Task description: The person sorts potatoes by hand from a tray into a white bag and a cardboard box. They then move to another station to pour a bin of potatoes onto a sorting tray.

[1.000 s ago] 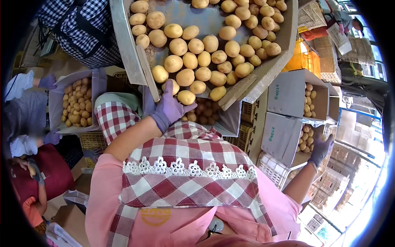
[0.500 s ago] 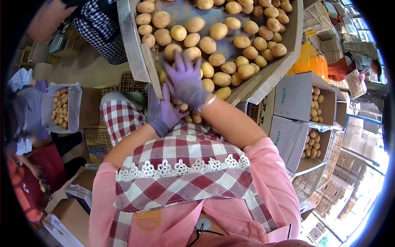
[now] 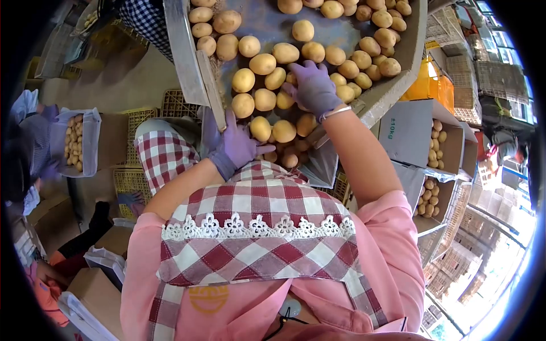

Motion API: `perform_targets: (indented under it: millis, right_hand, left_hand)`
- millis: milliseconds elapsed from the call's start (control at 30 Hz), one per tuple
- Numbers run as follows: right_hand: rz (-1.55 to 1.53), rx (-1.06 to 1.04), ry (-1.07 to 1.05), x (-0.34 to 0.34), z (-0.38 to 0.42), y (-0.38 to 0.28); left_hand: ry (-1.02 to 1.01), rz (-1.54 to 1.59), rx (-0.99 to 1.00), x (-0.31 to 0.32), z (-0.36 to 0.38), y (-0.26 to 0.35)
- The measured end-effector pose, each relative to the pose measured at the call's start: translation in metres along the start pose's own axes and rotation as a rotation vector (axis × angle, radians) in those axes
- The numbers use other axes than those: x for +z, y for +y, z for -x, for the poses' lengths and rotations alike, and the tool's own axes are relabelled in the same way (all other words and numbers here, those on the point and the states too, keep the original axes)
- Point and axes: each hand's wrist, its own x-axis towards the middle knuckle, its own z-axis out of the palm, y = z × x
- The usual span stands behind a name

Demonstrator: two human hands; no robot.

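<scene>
The tray's (image 3: 410,62) raised walls pen potatoes (image 3: 264,100) beneath my splayed right hand (image 3: 313,87); my left hand (image 3: 236,143) spreads beside them.

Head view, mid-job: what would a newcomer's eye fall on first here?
Probably the potatoes spread over the metal tray at top centre, the purple-gloved right hand among them and the left hand at the tray's near left corner. Next, the red-and-white checked apron across the lower middle. Then the bright orange container at upper right, just beyond the tray's side.
</scene>
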Motion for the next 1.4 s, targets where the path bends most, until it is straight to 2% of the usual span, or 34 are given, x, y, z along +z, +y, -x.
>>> perform_targets:
  millis: [67, 100, 167, 267, 333, 367, 433, 467, 500, 533, 567, 600, 633, 667, 700, 733, 767, 800, 867, 933, 1000, 1033, 1133, 1167, 1233, 1333, 1400]
  right_hand:
    - [0.029, -0.036, -0.022, 0.002, -0.010, 0.007]
    - [0.045, -0.062, -0.043, 0.000, -0.013, 0.013]
    - [0.072, -0.111, 0.010, 0.000, -0.010, 0.018]
    - [-0.187, -0.220, 0.239, -0.015, 0.020, 0.022]
    - [-0.284, -0.258, 0.565, -0.042, 0.071, 0.039]
    - [-0.340, -0.279, 0.678, -0.054, 0.100, 0.065]
    - [-0.251, 0.008, 0.747, -0.071, 0.162, 0.128]
    - [-0.149, 0.089, 0.889, -0.055, 0.191, 0.184]
    - [-0.261, 0.215, 0.768, -0.047, 0.220, 0.224]
    - [-0.374, 0.345, 0.642, -0.041, 0.250, 0.258]
    - [-0.342, 0.416, 0.551, -0.021, 0.280, 0.295]
    - [-0.312, 0.487, 0.474, -0.008, 0.301, 0.316]
    - [-0.585, 0.439, 0.496, -0.020, 0.300, 0.294]
    - [-0.626, 0.492, 0.530, -0.021, 0.303, 0.282]
    - [-0.669, 0.544, 0.567, -0.023, 0.303, 0.271]
    - [-0.854, 0.597, 0.562, -0.038, 0.308, 0.241]
    - [-0.264, 0.537, 0.633, -0.018, 0.317, 0.258]
    - [-0.154, 0.605, 0.764, -0.017, 0.328, 0.267]
    - [0.050, 0.766, 1.024, -0.015, 0.358, 0.283]
    - [-0.129, 1.352, 0.864, -0.055, 0.412, 0.265]
    - [0.013, 1.691, 0.860, -0.057, 0.518, 0.292]
    - [0.143, 1.838, 0.882, -0.069, 0.572, 0.274]
    - [0.030, 2.360, 1.184, -0.109, 0.730, 0.209]
    - [0.241, 2.652, 0.604, -0.105, 0.788, 0.198]
    - [0.078, 2.784, 1.255, -0.149, 0.787, 0.107]
    - [0.121, 2.933, 1.190, -0.131, 0.839, 0.043]
    - [0.069, 3.031, 1.262, -0.120, 0.845, 0.006]
  left_hand:
    - [0.229, 0.770, -0.346, 0.034, 0.003, 0.054]
    - [0.292, 0.875, -0.419, 0.039, 0.001, 0.063]
    - [0.245, 0.877, -0.417, 0.038, -0.001, 0.059]
    - [0.235, 0.895, -0.355, 0.034, -0.005, 0.050]
    - [0.277, 0.907, -0.346, 0.036, -0.001, 0.057]
    - [0.137, 0.760, -0.193, 0.028, -0.003, 0.043]
    - [0.213, 0.556, -0.124, 0.042, 0.007, 0.058]
    - [0.208, 0.704, -0.205, 0.038, 0.003, 0.055]
    - [0.215, 0.851, -0.289, 0.035, -0.002, 0.051]
    - [0.223, 0.858, -0.299, 0.034, -0.001, 0.051]
    - [0.227, 0.861, -0.310, 0.036, 0.001, 0.052]
    - [0.220, 0.858, -0.312, 0.036, 0.000, 0.055]
    - [0.270, 0.919, -0.336, 0.035, 0.003, 0.055]
    - [0.241, 0.236, -0.046, 0.034, 0.010, 0.044]
    - [0.171, 0.003, 0.066, 0.031, 0.010, 0.036]
    - [0.110, -0.004, 0.096, 0.025, 0.017, 0.031]
    - [0.047, 0.111, 0.055, 0.021, 0.016, 0.030]
    - [-0.015, 0.171, 0.038, 0.012, 0.003, 0.037]
    - [-0.052, -0.067, 0.045, 0.009, -0.052, 0.052]
    - [-0.139, -0.368, 0.108, 0.040, -0.113, 0.072]
    - [-0.236, -0.629, 0.179, 0.077, -0.166, 0.093]
    - [-0.284, -0.727, 0.214, 0.098, -0.187, 0.098]
    - [-0.404, -0.969, 0.297, 0.155, -0.234, 0.111]
    - [-0.430, -1.034, 0.316, 0.171, -0.246, 0.112]
    - [-0.467, -1.139, 0.346, 0.199, -0.265, 0.114]
    - [-0.497, -1.257, 0.369, 0.227, -0.286, 0.114]
    - [-0.522, -1.319, 0.376, 0.242, -0.297, 0.113]
